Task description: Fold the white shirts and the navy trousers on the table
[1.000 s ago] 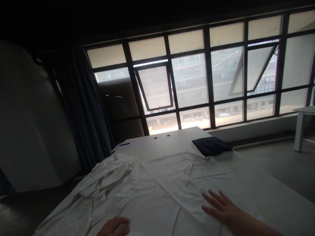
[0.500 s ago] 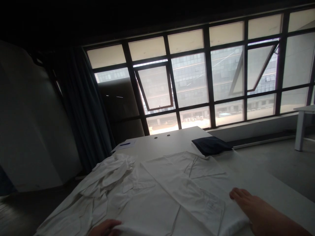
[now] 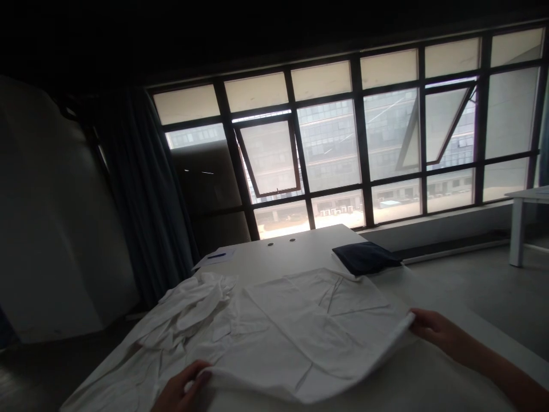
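Note:
A white garment, a shirt or coat by its look, lies spread over the table with a sleeve folded diagonally across it. At the near left, my left hand pinches one end of its lower edge. My right hand grips the other end of that edge at the right. Between my two hands the edge is lifted off the table and sags in the middle. Left of it lies a crumpled heap of white cloth, its near part running up to my left hand.
Folded dark blue cloth lies on the white table at the far right. Paper with a blue pen is at the far left corner. Windows and a dark curtain stand behind. Another white table is at right.
My right hand has gone from flat above the garment's right side to gripping its edge. The near edge has risen and folds over the lower part. My left hand has moved up slightly.

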Tool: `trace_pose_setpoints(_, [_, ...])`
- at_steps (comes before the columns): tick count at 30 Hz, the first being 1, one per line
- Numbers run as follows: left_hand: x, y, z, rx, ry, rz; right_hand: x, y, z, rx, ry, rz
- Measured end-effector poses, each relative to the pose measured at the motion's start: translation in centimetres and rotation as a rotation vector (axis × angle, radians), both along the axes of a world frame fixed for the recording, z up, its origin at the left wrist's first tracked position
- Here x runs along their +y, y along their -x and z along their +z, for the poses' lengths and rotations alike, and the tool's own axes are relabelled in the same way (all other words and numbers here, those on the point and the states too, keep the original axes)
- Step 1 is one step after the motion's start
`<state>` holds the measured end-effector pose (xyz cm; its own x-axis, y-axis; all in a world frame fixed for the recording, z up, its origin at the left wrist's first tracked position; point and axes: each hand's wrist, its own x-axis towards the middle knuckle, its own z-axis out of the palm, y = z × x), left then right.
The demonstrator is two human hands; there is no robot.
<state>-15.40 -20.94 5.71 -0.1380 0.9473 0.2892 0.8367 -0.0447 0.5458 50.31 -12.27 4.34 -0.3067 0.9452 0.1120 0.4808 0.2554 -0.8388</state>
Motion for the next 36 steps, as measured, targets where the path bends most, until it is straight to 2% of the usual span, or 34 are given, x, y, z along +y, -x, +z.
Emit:
trace_pose_setpoints(3, [2.0,0.0,0.0,-0.116,0.056,-0.163,1.0,1.2,-1.6,0.027,-0.050,-0.107])
trace_pose_setpoints(5, [3.4,-0.1,-0.5,-0.130,0.019,-0.132,1.7,1.9,-2.9,-0.001,-0.090,-0.197])
trace_pose_setpoints(9, [5.2,-0.6,-2.3,-0.047,-0.047,0.031,2.9,2.5,-5.2,-0.208,-0.205,-0.411])
trace_pose_setpoints(13, [5.3,-1.2,-3.7,0.048,-0.029,0.090,3.9,2.8,-6.5,-0.456,-0.231,-0.467])
trace_pose_setpoints(16, [5.2,-1.2,-4.1,0.104,-0.024,0.111,4.4,3.1,-6.8,-0.634,-0.251,-0.474])
trace_pose_setpoints(19, [5.3,-1.1,-4.1,0.133,-0.019,0.139,4.8,3.3,-6.7,-0.704,-0.231,-0.459])
trace_pose_setpoints(30, [4.8,-0.8,-4.0,0.167,-0.019,0.180,3.6,2.2,-6.0,-0.550,-0.165,-0.436])
trace_pose_setpoints(36, [4.7,-1.1,-3.2,0.173,-0.016,0.153,3.8,1.8,-6.0,-0.562,-0.118,-0.424])
